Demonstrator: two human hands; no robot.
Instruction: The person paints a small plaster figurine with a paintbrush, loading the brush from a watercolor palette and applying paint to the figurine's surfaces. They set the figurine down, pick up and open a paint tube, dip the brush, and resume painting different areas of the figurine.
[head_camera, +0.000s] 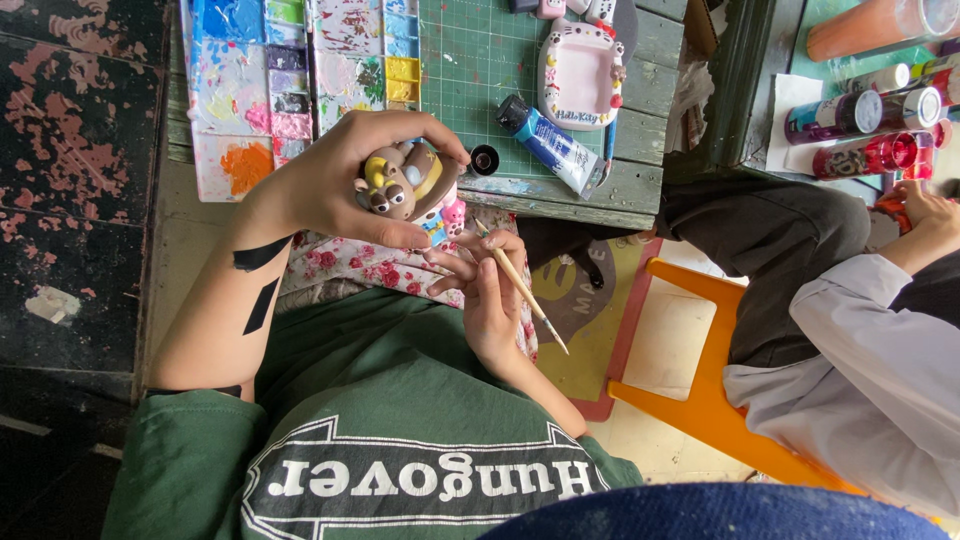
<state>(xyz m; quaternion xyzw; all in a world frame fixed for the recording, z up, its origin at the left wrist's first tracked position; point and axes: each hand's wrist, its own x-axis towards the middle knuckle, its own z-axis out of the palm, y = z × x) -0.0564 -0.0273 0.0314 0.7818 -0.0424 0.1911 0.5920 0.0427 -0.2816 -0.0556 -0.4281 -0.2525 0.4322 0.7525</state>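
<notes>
My left hand grips a small painted clay figure of a brown cartoon animal with a yellow and blue body, held just below the table edge. My right hand holds a thin wooden paintbrush like a pen, its tip touching the figure's lower right side, its handle slanting down to the right. Black marks run along my left forearm.
On the table lie a paint palette with many colours, a green cutting mat, a blue paint tube, its small cap and a pink frame. Another person sits on an orange chair at right, near several bottles.
</notes>
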